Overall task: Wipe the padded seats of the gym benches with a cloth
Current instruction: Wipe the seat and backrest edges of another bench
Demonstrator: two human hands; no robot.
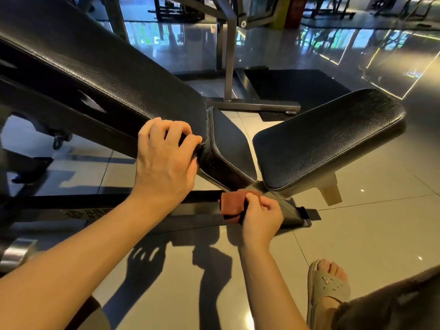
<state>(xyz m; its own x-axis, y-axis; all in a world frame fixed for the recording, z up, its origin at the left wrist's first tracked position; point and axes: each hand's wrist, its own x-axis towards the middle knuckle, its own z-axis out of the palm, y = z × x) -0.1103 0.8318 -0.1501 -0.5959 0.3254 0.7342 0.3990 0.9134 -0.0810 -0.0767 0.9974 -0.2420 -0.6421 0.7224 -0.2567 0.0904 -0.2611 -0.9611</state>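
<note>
A black padded gym bench fills the view: a long inclined back pad point(100, 67) at the left, a small middle seat pad point(229, 148), and a raised front pad point(328, 136) at the right. My left hand point(164, 163) grips the lower side edge of the back pad where it meets the middle pad. My right hand point(260, 216) holds a folded reddish-brown cloth point(234, 204) low, under the gap between the middle and front pads, against the bench frame.
The bench's black base bar point(190, 217) runs along the glossy tiled floor. A grey machine upright point(228, 67) on a black mat stands behind. My sandalled foot point(327, 289) is at the bottom right. A caster wheel point(58, 141) shows at the left.
</note>
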